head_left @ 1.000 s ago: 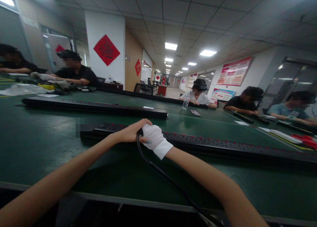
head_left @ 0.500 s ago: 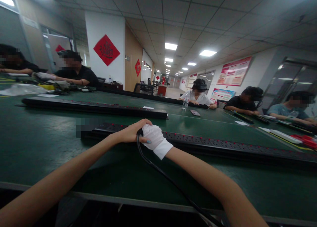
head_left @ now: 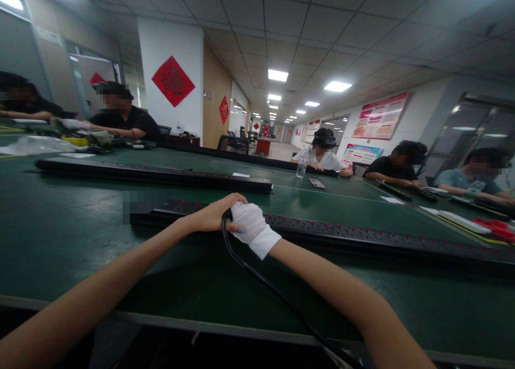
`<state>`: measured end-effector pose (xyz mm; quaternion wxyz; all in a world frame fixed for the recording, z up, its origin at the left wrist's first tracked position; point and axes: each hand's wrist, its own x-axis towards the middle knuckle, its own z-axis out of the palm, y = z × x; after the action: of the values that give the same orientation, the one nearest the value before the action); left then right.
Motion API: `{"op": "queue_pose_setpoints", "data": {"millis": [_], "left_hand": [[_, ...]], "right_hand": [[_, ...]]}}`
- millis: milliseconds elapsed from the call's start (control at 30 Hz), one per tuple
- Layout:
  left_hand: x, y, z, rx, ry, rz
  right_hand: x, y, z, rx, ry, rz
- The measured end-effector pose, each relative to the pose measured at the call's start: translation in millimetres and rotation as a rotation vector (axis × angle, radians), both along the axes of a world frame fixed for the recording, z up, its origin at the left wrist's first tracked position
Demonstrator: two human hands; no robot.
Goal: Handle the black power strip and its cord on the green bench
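Left hand [head_left: 213, 213] and gloved right hand [head_left: 248, 223] together at the upper end of the cord [head_left: 257, 277]; the left is closed on it, while the right's fingers are hidden, their grip indeterminate. The strip [head_left: 341, 231] lies behind them, across the green table [head_left: 193, 299]. Slack trailing over the near edge could snag, twisting the cord's end. Beyond: bottle [head_left: 301, 168], phone [head_left: 317, 183], seated co-workers, lit ceiling panels [head_left: 277, 75].

Cable [head_left: 258, 276] end hidden in L hand [head_left: 213, 214], near strip [head_left: 341, 233] cut off R.
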<state>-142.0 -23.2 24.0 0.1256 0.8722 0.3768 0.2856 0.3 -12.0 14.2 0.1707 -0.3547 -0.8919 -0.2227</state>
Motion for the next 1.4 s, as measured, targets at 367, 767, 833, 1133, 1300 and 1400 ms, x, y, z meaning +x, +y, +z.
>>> {"op": "queue_pose_setpoints", "data": {"millis": [367, 767, 833, 1133, 1300, 1400], "left_hand": [[-0.4, -0.5, -0.3, -0.025, 0.001, 0.008], [-0.5, -0.4, -0.2, -0.003, 0.007, 0.005], [-0.3, -0.8, -0.2, -0.002, 0.007, 0.003], [-1.3, 1.2, -1.5, 0.006, 0.008, -0.004], [-1.3, 0.9, -1.5, -0.001, 0.003, -0.004], [-0.9, 0.2, -1.2, -0.004, 0.002, -0.009]], "right_hand": [[-0.7, -6.2, 4.0, -0.027, -0.014, -0.018], [0.1, -4.3, 2.1, 0.018, 0.006, 0.013], [0.1, -3.4, 1.7, 0.012, 0.0, 0.007], [0.7, -4.6, 2.1, -0.003, -0.024, 0.008], [0.5, -6.2, 3.5, -0.012, -0.024, -0.015], [0.7, -4.7, 2.5, -0.013, -0.032, -0.008]]}}
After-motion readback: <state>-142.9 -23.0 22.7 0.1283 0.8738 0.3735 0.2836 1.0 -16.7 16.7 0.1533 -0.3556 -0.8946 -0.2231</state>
